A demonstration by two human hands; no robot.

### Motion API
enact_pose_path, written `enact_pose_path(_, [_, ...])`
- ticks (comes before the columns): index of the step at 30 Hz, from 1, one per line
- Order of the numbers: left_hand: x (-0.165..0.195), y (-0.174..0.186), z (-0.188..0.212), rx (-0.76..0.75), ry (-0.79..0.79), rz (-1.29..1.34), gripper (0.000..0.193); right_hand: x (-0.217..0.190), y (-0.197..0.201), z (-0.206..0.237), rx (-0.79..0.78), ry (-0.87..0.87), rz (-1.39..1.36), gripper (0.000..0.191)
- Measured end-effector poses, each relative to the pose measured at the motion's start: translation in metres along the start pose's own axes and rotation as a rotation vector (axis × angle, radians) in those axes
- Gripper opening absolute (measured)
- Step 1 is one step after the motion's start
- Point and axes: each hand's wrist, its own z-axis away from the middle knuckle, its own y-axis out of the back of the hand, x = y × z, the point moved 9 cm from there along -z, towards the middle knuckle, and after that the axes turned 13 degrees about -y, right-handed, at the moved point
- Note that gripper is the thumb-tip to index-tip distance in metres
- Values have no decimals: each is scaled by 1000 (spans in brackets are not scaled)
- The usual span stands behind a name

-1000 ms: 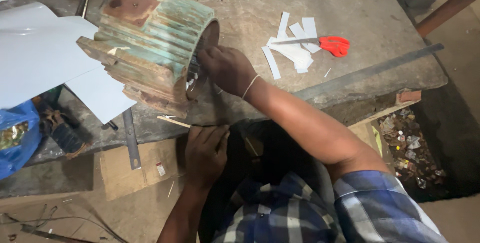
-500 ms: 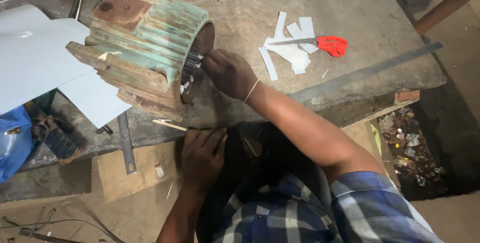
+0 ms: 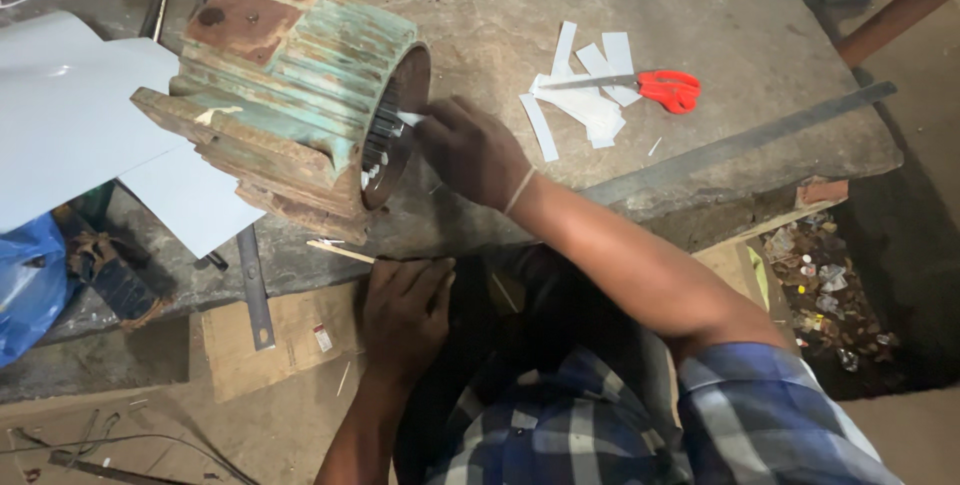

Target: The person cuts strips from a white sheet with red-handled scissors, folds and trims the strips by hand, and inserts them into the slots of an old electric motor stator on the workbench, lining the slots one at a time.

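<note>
Just at the open end of the green motor housing, which lies on its side on the desk, the right hand pinches a white paper strip against the slots. The left hand rests open-fingered at the desk's near edge.

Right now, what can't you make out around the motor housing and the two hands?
Head view only:
- Inside of the motor housing: dark, seen at a slant; windings unclear.
- Right hand fingertips: they pinch a white strip at the bore; how far it goes in is hidden.
- Left hand: whatever is under its palm is covered.
- Scissors blades: partly hidden among paper strips.
</note>
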Motion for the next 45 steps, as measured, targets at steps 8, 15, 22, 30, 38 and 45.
enact_pose_path(8, [2, 1, -1, -4, 21, 3, 19, -10, -2, -12, 16, 5, -35, 10])
enact_pose_path(15, [2, 1, -2, -27, 26, 26, 21, -6, 0, -11, 2, 0, -24, 9])
enact_pose_path(22, [3, -2, 1, -50, 6, 16, 20, 18, 1, 1, 173, -307, -424, 27])
enact_pose_path(30, [-3, -8, 2, -50, 8, -6, 23, 24, -17, 2, 227, -456, -355, 22])
enact_pose_path(38, [-3, -7, 4, -63, 26, -1, 20, 54, 20, 3, 223, -503, -402, 23])
enact_pose_path(45, [5, -6, -3, -4, -44, 18, 19, 88, 79, 51, -274, -322, 218, 40])
